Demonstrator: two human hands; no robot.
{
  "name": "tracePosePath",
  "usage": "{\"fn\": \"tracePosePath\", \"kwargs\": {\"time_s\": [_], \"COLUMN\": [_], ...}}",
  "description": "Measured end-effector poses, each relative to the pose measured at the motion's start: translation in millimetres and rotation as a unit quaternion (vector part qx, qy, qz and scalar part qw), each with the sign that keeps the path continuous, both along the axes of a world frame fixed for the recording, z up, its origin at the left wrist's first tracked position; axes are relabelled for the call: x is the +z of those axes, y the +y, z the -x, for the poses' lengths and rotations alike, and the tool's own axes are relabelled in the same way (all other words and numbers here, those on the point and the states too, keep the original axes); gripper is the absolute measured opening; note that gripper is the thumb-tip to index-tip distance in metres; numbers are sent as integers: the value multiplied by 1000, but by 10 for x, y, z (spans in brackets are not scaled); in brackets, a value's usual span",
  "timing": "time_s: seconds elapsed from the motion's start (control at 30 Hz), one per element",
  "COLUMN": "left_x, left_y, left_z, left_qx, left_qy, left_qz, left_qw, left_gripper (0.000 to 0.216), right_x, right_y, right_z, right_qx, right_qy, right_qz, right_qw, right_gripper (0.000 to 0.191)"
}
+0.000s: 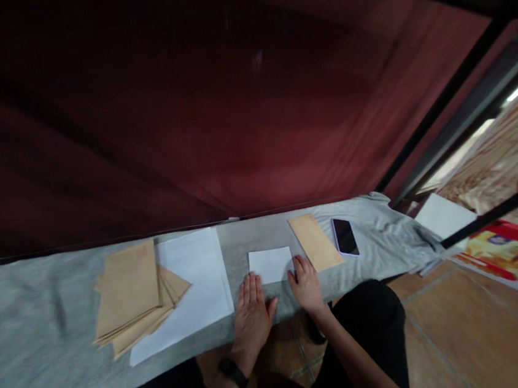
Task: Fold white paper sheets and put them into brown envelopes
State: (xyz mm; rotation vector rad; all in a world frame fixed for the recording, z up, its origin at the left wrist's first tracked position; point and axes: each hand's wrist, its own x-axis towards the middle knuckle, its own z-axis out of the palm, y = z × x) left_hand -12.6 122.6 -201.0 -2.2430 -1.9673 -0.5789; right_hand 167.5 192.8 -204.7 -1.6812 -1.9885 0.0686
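Note:
A small white sheet of paper (pixel 271 265), which looks folded, lies on the grey cloth in front of me. My left hand (pixel 253 312) is laid flat with fingers stretched out, its fingertips at the paper's lower left corner. At the right edge, my right hand (pixel 306 284) rests with fingers slightly bent and the thumb touching the paper; it does not grasp it. Just beyond the right hand lies a single brown envelope (pixel 316 242). To the left, a stack of brown envelopes (pixel 132 281) partly covers larger white sheets (pixel 198 280).
A phone (pixel 345 237) lies face up right of the single envelope. The grey cloth (pixel 32 329) covers a narrow surface against a dark red curtain (pixel 215 130). A dark metal bar (pixel 444 103) slants at the right. A red and yellow box (pixel 515 253) stands near the tiled floor.

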Motion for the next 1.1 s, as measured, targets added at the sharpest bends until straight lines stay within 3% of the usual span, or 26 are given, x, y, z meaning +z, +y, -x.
{"fn": "tracePosePath", "kwargs": {"time_s": [0.13, 0.3, 0.43, 0.7, 0.9, 1.1], "left_x": [2, 1, -23, -53, -58, 31], "left_y": [14, 18, 21, 28, 19, 111], "left_z": [3, 18, 43, 66, 77, 154], "left_qx": [-1, -4, -13, -29, -33, -45], "left_qy": [4, 6, 6, -38, -42, -117], "left_qz": [-1, -20, -41, -59, -51, -64], "left_qw": [1000, 1000, 999, 997, 997, 990], "left_gripper": [69, 67, 66, 67, 63, 51], "right_x": [77, 139, 195, 332, 410, 537], "right_y": [70, 140, 128, 156, 146, 71], "right_z": [40, 94, 106, 57, 35, 138], "right_qx": [-43, -44, -79, -99, -70, -46], "right_qy": [73, 176, 190, 248, 355, 484], "right_qz": [40, 95, 103, 165, 215, 281], "right_qw": [996, 979, 973, 950, 907, 827], "right_gripper": [36, 33, 36, 10, 29, 33]}}
